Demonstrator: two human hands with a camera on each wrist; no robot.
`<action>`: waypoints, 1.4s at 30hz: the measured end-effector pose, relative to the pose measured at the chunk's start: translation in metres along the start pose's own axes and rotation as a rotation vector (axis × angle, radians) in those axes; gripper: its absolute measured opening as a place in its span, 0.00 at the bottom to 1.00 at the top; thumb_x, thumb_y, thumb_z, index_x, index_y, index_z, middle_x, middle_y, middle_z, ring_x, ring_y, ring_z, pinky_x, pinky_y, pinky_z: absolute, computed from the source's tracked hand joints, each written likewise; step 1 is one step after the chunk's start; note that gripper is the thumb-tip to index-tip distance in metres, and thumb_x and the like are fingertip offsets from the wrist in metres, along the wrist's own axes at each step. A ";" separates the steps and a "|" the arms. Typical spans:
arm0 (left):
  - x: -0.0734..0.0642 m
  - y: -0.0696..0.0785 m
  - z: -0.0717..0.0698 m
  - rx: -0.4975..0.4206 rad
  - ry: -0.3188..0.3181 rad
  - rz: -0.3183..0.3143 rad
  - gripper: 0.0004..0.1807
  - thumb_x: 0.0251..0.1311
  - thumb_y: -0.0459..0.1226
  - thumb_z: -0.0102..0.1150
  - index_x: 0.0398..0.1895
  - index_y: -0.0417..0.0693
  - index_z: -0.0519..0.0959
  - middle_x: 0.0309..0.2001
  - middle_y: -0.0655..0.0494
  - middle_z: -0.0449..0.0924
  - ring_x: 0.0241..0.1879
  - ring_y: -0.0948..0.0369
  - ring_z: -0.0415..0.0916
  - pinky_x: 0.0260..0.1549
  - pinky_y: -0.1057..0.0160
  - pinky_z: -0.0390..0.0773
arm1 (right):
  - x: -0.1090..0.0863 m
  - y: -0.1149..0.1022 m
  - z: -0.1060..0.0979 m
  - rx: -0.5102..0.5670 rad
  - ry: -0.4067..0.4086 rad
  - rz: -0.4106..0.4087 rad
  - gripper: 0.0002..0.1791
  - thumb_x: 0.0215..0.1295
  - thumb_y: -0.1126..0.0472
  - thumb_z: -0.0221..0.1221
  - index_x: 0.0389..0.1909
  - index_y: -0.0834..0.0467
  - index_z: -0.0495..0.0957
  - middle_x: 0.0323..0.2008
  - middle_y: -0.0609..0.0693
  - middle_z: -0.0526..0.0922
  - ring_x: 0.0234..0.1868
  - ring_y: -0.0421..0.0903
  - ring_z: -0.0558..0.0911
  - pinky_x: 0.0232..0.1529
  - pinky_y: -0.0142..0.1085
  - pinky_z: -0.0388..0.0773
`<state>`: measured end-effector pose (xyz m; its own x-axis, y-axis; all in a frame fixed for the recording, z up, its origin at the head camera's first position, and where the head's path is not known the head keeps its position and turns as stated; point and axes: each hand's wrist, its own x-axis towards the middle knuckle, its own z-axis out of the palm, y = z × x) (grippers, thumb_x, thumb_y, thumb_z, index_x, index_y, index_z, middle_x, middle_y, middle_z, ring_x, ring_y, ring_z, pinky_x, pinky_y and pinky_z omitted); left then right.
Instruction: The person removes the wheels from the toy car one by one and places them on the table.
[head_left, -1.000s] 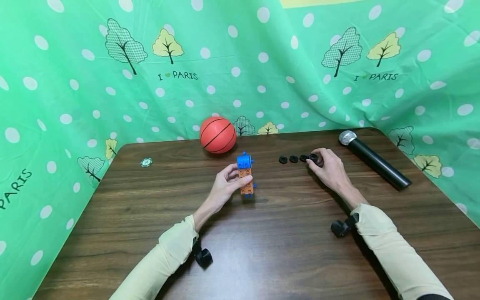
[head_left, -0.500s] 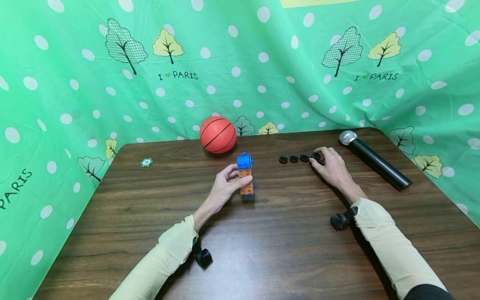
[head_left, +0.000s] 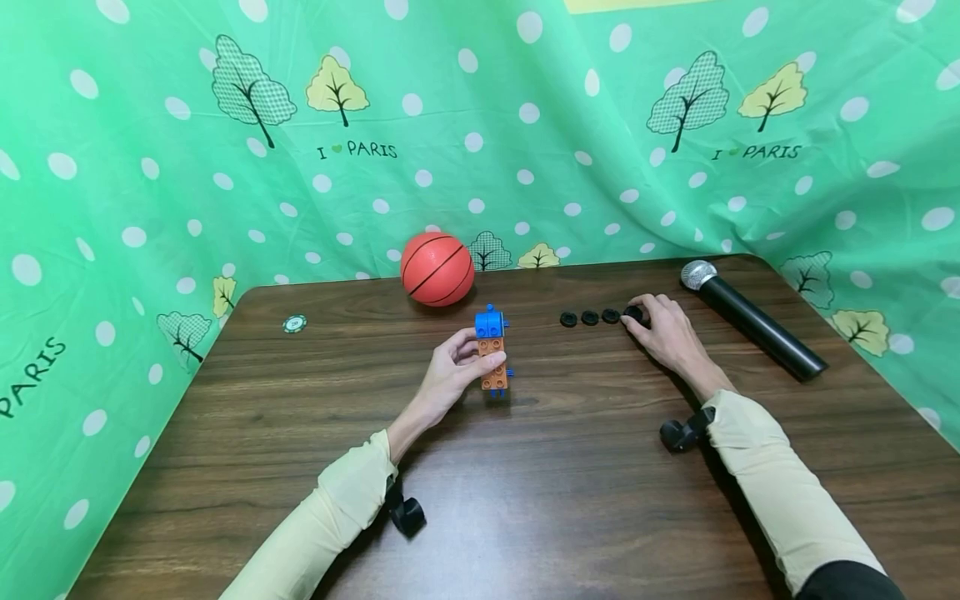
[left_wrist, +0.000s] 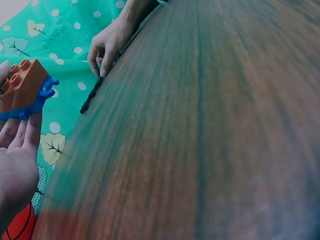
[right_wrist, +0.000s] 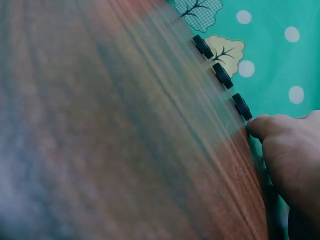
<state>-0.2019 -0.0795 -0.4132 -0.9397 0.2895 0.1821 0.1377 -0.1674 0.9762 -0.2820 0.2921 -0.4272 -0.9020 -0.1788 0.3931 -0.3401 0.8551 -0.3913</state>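
Note:
My left hand (head_left: 450,373) grips a toy-brick car body (head_left: 492,358) between thumb and fingers, above the table. It has orange studded bricks on a blue base, with a blue block at its far end and blue pegs sticking out. In the left wrist view the orange brick (left_wrist: 27,82) and blue pegs show beside the fingers. My right hand (head_left: 667,333) pinches a small black toy wheel (head_left: 635,314) at the right end of a row on the table. In the right wrist view my right hand (right_wrist: 295,150) hides that wheel, its fingertip close to the nearest visible wheel (right_wrist: 242,107).
Left of the right hand, three more black wheels (head_left: 590,317) lie in line. A red toy basketball (head_left: 437,269) sits at the back. A microphone (head_left: 753,321) lies at right and a poker chip (head_left: 295,323) at left. A green polka-dot cloth (head_left: 420,125) hangs behind the table (head_left: 525,517).
My right hand has shifted slightly right with the end wheel, widening its gap from the neighbouring wheel. The left hand still holds the car body in about the same place.

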 end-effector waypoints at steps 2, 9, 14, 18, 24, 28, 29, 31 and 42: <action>0.000 0.000 0.000 -0.001 -0.002 0.000 0.25 0.64 0.36 0.67 0.61 0.36 0.75 0.48 0.47 0.85 0.49 0.55 0.85 0.50 0.58 0.83 | 0.001 0.000 0.000 0.003 -0.005 0.004 0.15 0.74 0.60 0.61 0.52 0.68 0.78 0.39 0.65 0.76 0.42 0.63 0.73 0.45 0.58 0.69; -0.001 0.000 0.000 0.001 -0.004 0.002 0.25 0.64 0.36 0.68 0.61 0.36 0.75 0.48 0.48 0.86 0.49 0.55 0.85 0.51 0.58 0.82 | 0.002 0.000 -0.001 0.036 -0.051 0.030 0.18 0.76 0.60 0.60 0.56 0.70 0.77 0.42 0.67 0.75 0.44 0.65 0.73 0.49 0.60 0.68; -0.001 0.000 0.001 0.004 -0.006 -0.003 0.25 0.63 0.37 0.68 0.61 0.36 0.75 0.48 0.47 0.86 0.49 0.54 0.85 0.51 0.58 0.82 | 0.001 -0.002 -0.003 0.041 -0.073 0.026 0.18 0.75 0.60 0.60 0.56 0.70 0.77 0.41 0.67 0.74 0.44 0.66 0.72 0.46 0.60 0.68; -0.002 0.000 0.000 0.001 -0.005 -0.013 0.25 0.63 0.36 0.68 0.61 0.36 0.75 0.48 0.47 0.86 0.49 0.55 0.85 0.51 0.58 0.82 | 0.001 -0.001 -0.004 0.043 -0.078 0.020 0.18 0.75 0.61 0.60 0.57 0.70 0.77 0.42 0.67 0.74 0.44 0.66 0.72 0.46 0.60 0.68; -0.002 0.001 0.000 0.002 -0.007 -0.019 0.24 0.64 0.35 0.67 0.61 0.36 0.75 0.48 0.47 0.86 0.49 0.55 0.85 0.51 0.58 0.82 | 0.000 0.000 -0.004 0.051 -0.085 0.030 0.20 0.75 0.61 0.59 0.59 0.70 0.76 0.43 0.69 0.74 0.46 0.67 0.72 0.48 0.61 0.67; -0.003 0.000 -0.001 0.011 -0.009 -0.021 0.25 0.64 0.36 0.67 0.62 0.35 0.75 0.48 0.47 0.86 0.49 0.55 0.85 0.51 0.58 0.82 | -0.001 0.002 -0.005 0.058 -0.095 0.044 0.22 0.74 0.61 0.58 0.62 0.70 0.74 0.44 0.68 0.75 0.47 0.67 0.72 0.49 0.61 0.67; -0.003 0.000 -0.001 0.012 -0.009 -0.021 0.25 0.64 0.35 0.67 0.62 0.35 0.75 0.48 0.47 0.86 0.49 0.55 0.85 0.52 0.58 0.82 | -0.002 0.002 -0.005 0.060 -0.097 0.046 0.22 0.74 0.61 0.58 0.62 0.70 0.74 0.44 0.68 0.75 0.47 0.66 0.72 0.49 0.60 0.67; -0.003 0.000 -0.001 0.015 -0.007 -0.023 0.25 0.64 0.35 0.67 0.62 0.35 0.75 0.48 0.48 0.86 0.49 0.56 0.85 0.52 0.58 0.82 | -0.002 0.002 -0.005 0.065 -0.099 0.048 0.23 0.74 0.60 0.58 0.62 0.70 0.74 0.44 0.67 0.75 0.47 0.65 0.73 0.49 0.60 0.68; -0.002 0.001 -0.001 0.046 -0.011 -0.033 0.28 0.64 0.36 0.67 0.66 0.35 0.75 0.53 0.43 0.84 0.53 0.52 0.84 0.53 0.57 0.81 | -0.009 -0.010 -0.012 0.135 0.037 -0.028 0.19 0.76 0.63 0.57 0.61 0.68 0.74 0.37 0.59 0.76 0.35 0.54 0.74 0.38 0.46 0.69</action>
<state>-0.2002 -0.0816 -0.4132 -0.9405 0.3048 0.1503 0.1205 -0.1144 0.9861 -0.2678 0.2911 -0.4173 -0.8820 -0.1816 0.4348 -0.4001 0.7761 -0.4875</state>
